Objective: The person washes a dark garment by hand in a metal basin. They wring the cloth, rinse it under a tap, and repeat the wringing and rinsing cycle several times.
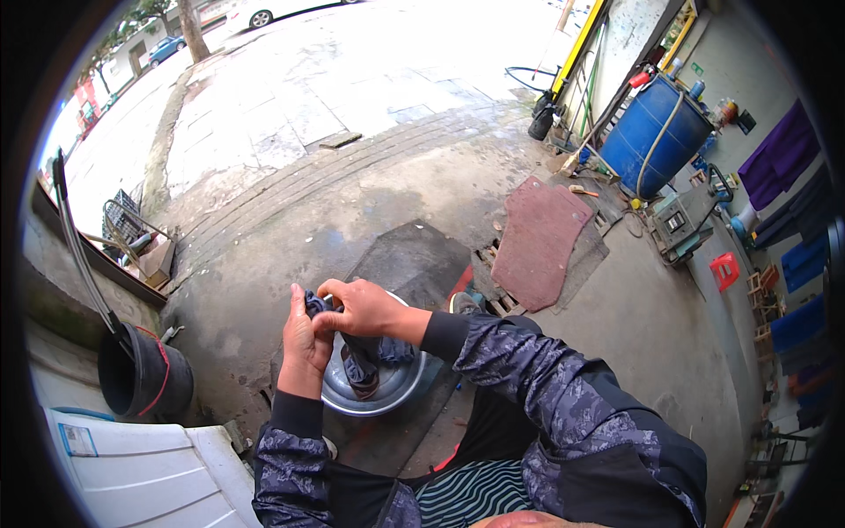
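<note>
Both of my hands grip a dark blue-grey cloth above a round metal basin on the ground. My left hand is upright with the thumb raised, and the bunched end of the cloth lies between it and the other hand. My right hand pinches the same bunch from the right, fingers curled over. From the hands the cloth hangs down into the basin, where its lower part rests; a brownish edge shows there. The inside of the basin is partly hidden by the hands and cloth.
A black bucket with a red handle and a white plastic washing unit or lid are close on the left. Dark matting lies beyond the basin, a reddish mat to its right. Farther right stand a blue barrel and a grey-green machine.
</note>
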`<move>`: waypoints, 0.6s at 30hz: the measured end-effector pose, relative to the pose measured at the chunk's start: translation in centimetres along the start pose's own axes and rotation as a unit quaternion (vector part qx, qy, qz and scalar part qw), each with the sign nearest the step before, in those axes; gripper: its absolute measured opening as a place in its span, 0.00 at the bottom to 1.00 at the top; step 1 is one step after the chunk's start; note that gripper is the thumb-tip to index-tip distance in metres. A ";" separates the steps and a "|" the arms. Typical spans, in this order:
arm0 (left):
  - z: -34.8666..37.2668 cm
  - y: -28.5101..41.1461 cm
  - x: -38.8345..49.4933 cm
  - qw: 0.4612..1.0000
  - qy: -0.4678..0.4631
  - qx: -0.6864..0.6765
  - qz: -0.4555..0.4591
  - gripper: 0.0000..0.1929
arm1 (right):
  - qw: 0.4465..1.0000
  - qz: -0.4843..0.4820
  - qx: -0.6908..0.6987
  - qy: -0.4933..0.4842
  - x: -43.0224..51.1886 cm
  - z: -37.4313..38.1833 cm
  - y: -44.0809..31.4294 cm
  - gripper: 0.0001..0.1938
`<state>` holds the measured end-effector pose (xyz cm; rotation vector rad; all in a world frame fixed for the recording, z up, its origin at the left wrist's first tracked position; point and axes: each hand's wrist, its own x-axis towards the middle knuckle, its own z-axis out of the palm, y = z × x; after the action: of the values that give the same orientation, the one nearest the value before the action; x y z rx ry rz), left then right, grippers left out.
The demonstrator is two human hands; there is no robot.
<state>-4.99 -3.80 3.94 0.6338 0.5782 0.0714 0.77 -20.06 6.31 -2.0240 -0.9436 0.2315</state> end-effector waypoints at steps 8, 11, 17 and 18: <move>0.7 -0.8 -1.2 0.995 -0.036 0.066 0.064 0.23 | 0.994 -0.006 -0.057 -0.094 -0.2 -1.2 -0.4 0.30; 1.1 -0.8 -1.4 0.995 0.000 0.085 0.060 0.23 | 0.994 -0.039 -0.060 -0.084 0.0 -1.4 0.7 0.23; 0.7 -0.4 -1.0 0.986 0.034 0.122 0.112 0.24 | 0.999 -0.039 -0.010 0.031 1.1 -2.1 2.2 0.11; 0.5 -0.6 -0.9 0.985 0.032 0.132 0.106 0.24 | 0.998 -0.045 -0.001 0.046 1.2 -1.9 2.1 0.11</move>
<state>-5.49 -4.74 4.38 0.9539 0.5849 0.2179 3.62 -21.17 6.07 -1.9715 -0.9744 0.0885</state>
